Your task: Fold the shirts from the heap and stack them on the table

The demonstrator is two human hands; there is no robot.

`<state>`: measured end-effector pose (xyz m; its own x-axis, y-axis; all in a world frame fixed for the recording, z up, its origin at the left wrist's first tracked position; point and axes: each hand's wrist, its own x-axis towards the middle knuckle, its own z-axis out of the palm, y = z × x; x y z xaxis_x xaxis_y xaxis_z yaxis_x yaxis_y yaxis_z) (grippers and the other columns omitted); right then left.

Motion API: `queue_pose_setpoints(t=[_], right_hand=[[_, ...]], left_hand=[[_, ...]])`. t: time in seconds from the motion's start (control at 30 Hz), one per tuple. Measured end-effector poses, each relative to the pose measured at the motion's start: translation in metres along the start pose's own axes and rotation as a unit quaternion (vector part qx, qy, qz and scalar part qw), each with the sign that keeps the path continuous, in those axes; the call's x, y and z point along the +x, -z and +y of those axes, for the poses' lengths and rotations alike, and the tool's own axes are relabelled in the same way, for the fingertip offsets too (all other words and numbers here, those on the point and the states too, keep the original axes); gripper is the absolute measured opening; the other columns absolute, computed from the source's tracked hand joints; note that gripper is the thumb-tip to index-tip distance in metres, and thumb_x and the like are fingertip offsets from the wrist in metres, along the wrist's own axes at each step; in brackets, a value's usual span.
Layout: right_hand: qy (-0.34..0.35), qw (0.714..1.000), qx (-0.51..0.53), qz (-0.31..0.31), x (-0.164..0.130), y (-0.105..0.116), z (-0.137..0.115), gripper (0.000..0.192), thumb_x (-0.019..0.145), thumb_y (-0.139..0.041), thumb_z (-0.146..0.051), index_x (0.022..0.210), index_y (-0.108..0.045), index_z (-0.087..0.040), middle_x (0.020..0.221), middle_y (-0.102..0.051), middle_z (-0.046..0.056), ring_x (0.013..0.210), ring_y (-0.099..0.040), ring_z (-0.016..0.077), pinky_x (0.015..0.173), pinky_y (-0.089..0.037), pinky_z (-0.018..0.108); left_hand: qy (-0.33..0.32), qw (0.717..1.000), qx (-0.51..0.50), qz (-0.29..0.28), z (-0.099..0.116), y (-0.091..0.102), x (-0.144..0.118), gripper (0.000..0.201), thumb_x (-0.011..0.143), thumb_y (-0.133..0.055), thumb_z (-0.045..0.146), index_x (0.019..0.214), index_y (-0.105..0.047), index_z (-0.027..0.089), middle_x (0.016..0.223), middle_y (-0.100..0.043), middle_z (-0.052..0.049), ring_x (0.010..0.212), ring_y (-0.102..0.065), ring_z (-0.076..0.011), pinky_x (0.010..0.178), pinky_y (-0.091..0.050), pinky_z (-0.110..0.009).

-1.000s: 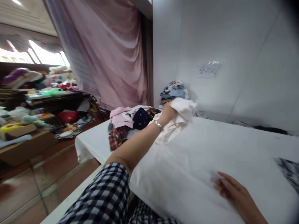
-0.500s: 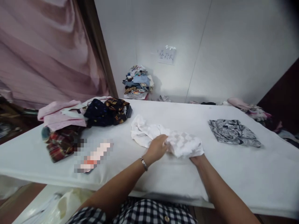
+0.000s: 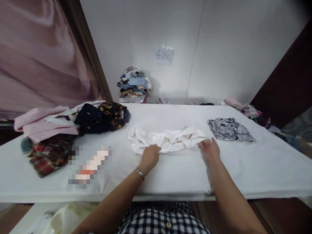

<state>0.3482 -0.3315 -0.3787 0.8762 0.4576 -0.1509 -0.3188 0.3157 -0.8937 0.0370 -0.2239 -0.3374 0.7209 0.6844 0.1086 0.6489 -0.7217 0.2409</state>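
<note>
A crumpled white shirt (image 3: 168, 139) lies stretched sideways in a long bunch across the middle of the white-covered table. My left hand (image 3: 150, 158), with a metal bracelet at the wrist, is closed on its near edge, left of centre; some fingertips are hidden in the cloth. At the shirt's right end, my right hand (image 3: 211, 150) has its fingers apart and its fingertips against the fabric. Off to the right of that hand lies a folded black-and-white patterned shirt (image 3: 230, 129).
Heaped clothes, including a pink shirt (image 3: 48, 123), a dark navy garment (image 3: 91, 118) and a red plaid shirt (image 3: 48, 157), cover the table's left side. Before them lies a pixelated item (image 3: 91, 167). A clothes stack (image 3: 135, 84) stands by the wall, below a paper sign (image 3: 163, 57).
The white shirt's right part has turned over and spread out, its checked side no longer showing. My right hand has come out from under it; my left hand has shifted along the near edge.
</note>
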Motion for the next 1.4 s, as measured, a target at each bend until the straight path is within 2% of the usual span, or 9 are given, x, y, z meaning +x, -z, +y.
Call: queue_pose_setpoints(t=[0.1,0.27,0.47,0.57,0.77,1.0,1.07,1.2,1.4], right_hand=[[0.182,0.975,-0.112,0.064,-0.005,0.001,0.0,0.05,0.068,-0.066,-0.025,0.117,-0.056,-0.028,0.11,-0.064,0.003,0.094,-0.065,0.0176,0.074,-0.058,0.032],[0.306,0.86,-0.353,-0.204,-0.031,-0.039,-0.001,0.032,0.083,-0.055,-0.04,0.105,-0.07,-0.022,0.116,-0.069,0.01,0.105,-0.064,0.0246,0.092,-0.052,0.042],[0.289,0.636,-0.601,-0.387,-0.046,-0.103,0.012,0.058,0.082,-0.06,-0.038,0.137,-0.054,-0.021,0.148,-0.048,0.013,0.141,-0.036,0.0307,0.114,-0.029,0.049],[0.286,0.585,-0.638,-0.412,-0.056,-0.129,0.026,0.065,0.085,-0.057,-0.038,0.146,-0.041,-0.02,0.155,-0.037,0.013,0.146,-0.025,0.0307,0.116,-0.022,0.05],[0.295,0.583,-0.62,-0.434,-0.063,-0.17,0.033,0.02,0.086,-0.05,-0.029,0.073,-0.06,-0.019,0.081,-0.066,0.005,0.087,-0.06,0.0204,0.095,-0.037,0.036],[0.195,0.824,-0.45,-0.284,-0.035,-0.128,-0.032,0.041,0.077,-0.055,-0.055,0.059,-0.039,-0.023,0.054,-0.037,-0.006,0.055,-0.038,0.0124,0.054,-0.028,0.025],[0.124,0.809,-0.47,-0.33,-0.033,-0.107,-0.05,0.038,0.075,-0.057,-0.055,0.062,-0.047,-0.022,0.055,-0.044,-0.005,0.054,-0.04,0.0127,0.054,-0.029,0.025],[0.145,0.645,-0.655,-0.366,-0.035,-0.086,-0.068,0.025,0.074,-0.059,-0.041,0.061,-0.06,-0.02,0.064,-0.063,0.004,0.063,-0.055,0.0194,0.061,-0.039,0.03],[0.182,0.643,-0.642,-0.376,-0.057,-0.117,-0.042,0.047,0.087,-0.05,-0.051,0.119,-0.069,-0.023,0.13,-0.065,0.01,0.115,-0.062,0.0297,0.095,-0.047,0.04]], left_hand=[[-0.047,0.998,-0.039,0.014,-0.003,-0.006,-0.02,0.03,0.088,-0.045,0.008,0.098,-0.072,0.015,0.101,-0.07,-0.01,0.099,-0.061,-0.0242,0.089,-0.048,-0.037],[-0.06,0.99,-0.111,0.066,-0.018,-0.002,-0.044,0.021,0.092,-0.051,0.022,0.091,-0.072,0.018,0.105,-0.072,-0.009,0.102,-0.063,-0.0234,0.093,-0.049,-0.038],[0.17,0.976,-0.025,0.131,-0.058,0.017,-0.047,0.036,0.091,-0.052,0.03,0.12,-0.062,0.013,0.137,-0.057,-0.02,0.124,-0.053,-0.0341,0.1,-0.044,-0.048],[0.255,0.96,-0.005,0.113,-0.073,0.023,-0.045,0.039,0.09,-0.052,0.038,0.117,-0.061,0.012,0.142,-0.051,-0.023,0.13,-0.046,-0.0386,0.102,-0.038,-0.055],[0.29,0.881,-0.338,0.162,-0.083,0.019,-0.032,0.023,0.068,-0.068,0.028,0.061,-0.047,0.021,0.087,-0.066,-0.008,0.112,-0.055,-0.0332,0.1,-0.036,-0.048],[0.258,0.755,-0.579,0.17,-0.085,0.019,-0.044,0.023,0.074,-0.055,0.045,0.073,-0.051,0.022,0.079,-0.066,-0.003,0.081,-0.065,-0.0207,0.077,-0.052,-0.035],[0.233,0.696,-0.663,0.148,-0.082,0.021,-0.052,0.025,0.072,-0.059,0.044,0.08,-0.057,0.021,0.088,-0.07,-0.007,0.085,-0.067,-0.0221,0.077,-0.054,-0.035],[0.21,0.558,-0.797,0.093,-0.074,0.021,-0.061,0.03,0.067,-0.068,0.028,0.095,-0.066,0.018,0.098,-0.074,-0.008,0.093,-0.069,-0.0257,0.079,-0.055,-0.035],[0.201,0.58,-0.789,0.035,-0.058,0.02,-0.063,0.036,0.072,-0.058,0.025,0.107,-0.065,0.018,0.114,-0.073,-0.01,0.108,-0.066,-0.0278,0.089,-0.055,-0.039]])
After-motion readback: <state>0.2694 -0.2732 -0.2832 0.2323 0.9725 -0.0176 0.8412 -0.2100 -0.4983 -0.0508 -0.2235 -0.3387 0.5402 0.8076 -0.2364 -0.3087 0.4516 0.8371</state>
